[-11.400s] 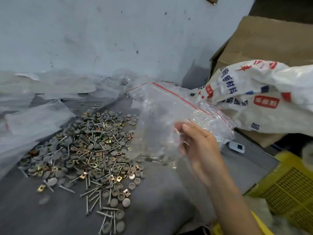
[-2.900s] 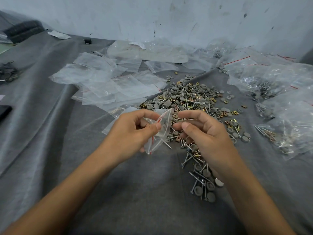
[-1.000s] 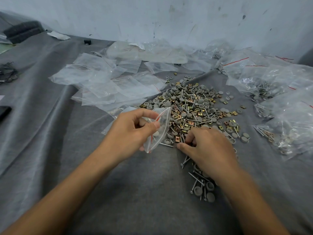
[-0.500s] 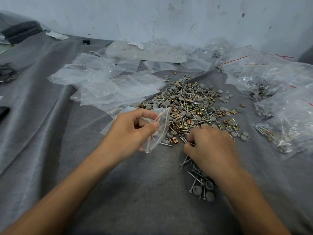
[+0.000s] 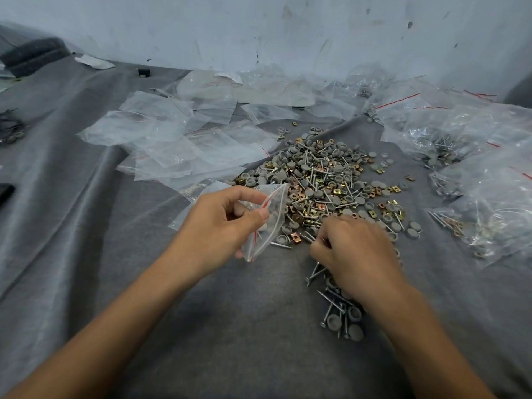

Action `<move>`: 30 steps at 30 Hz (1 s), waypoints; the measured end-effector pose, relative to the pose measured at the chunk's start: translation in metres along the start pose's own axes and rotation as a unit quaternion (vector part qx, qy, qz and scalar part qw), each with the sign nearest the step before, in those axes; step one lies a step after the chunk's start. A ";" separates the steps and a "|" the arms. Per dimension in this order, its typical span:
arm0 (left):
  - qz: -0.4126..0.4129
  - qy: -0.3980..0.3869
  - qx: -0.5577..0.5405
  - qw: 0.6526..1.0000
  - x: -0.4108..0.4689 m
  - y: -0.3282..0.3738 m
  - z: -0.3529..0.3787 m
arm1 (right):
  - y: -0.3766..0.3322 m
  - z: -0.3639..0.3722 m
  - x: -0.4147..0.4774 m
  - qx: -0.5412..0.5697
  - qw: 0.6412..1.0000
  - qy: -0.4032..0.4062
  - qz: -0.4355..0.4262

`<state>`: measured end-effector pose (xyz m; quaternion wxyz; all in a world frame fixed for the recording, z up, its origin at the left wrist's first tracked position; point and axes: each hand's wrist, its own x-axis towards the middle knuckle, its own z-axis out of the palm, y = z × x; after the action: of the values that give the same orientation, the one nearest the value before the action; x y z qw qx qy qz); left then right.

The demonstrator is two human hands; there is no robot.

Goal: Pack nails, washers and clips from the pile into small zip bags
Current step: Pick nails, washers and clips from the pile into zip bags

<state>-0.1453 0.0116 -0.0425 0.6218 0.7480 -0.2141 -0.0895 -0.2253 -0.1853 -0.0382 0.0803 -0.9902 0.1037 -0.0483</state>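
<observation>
Under everything lies a grey felt cloth [image 5: 244,326], soft, matte and creased in long folds. At the far left edge sits one flat black object [image 5: 5,192], only partly in view.

Left of centre, clear empty zip bags [image 5: 172,145] lie in a loose overlapping heap. They are thin, glossy and rectangular, some with a red seal line, and there are too many layers to count.

Your left hand [image 5: 218,226] is held above the cloth, thumb and forefinger pinching one small zip bag [image 5: 269,226] at its red-striped mouth. The crinkled film hangs just beside the near left edge of the pile [image 5: 325,180]. What is inside the bag is unclear.

The pile is a low spread mound of three kinds of part, far too many to count: slim silvery threaded screws [image 5: 331,194], dull grey round caps [image 5: 309,192] and small brassy square clips [image 5: 336,192]. One copper-toned clip [image 5: 296,237] lies alone by the bag's lower corner.

Your right hand [image 5: 354,251] rests palm down on the pile's near edge, fingers curled into the parts. You cannot tell from here whether they hold anything. A small cluster of screws and caps [image 5: 342,318] lies nearer you, beside that wrist.

On the right, filled bags [image 5: 475,168] lie heaped, shiny and wrinkled, with hardware showing through.
</observation>
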 end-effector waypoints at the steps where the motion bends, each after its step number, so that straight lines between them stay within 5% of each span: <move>1: 0.000 -0.001 -0.001 1.000 0.000 0.000 0.000 | 0.001 0.000 0.000 0.014 1.000 0.005 0.002; 7: 0.006 -0.004 -0.005 1.000 0.001 -0.001 -0.002 | 0.007 0.001 0.002 0.171 0.982 0.078 0.009; 13: 0.011 -0.006 0.008 1.000 0.001 -0.002 -0.001 | 0.000 0.001 0.001 0.398 0.914 0.077 -0.038; 19: 0.013 -0.005 0.016 1.000 0.000 -0.003 0.001 | -0.011 0.005 -0.003 0.428 0.899 0.070 -0.056; 24: 0.009 -0.007 0.010 1.000 0.001 -0.003 0.000 | -0.011 -0.001 -0.002 0.560 0.825 0.044 -0.067; 27: 0.008 -0.007 0.006 1.000 0.001 -0.003 -0.001 | -0.004 -0.003 0.001 0.546 0.835 0.045 -0.062; 30: 0.009 -0.010 0.000 1.000 0.001 -0.003 -0.001 | 0.008 -0.001 0.003 0.445 0.893 0.046 -0.043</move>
<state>-0.1436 0.0127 -0.0452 0.6202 0.7453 -0.2267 -0.0917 -0.2239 -0.1936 -0.0386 0.5057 -0.8510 0.0322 -0.1380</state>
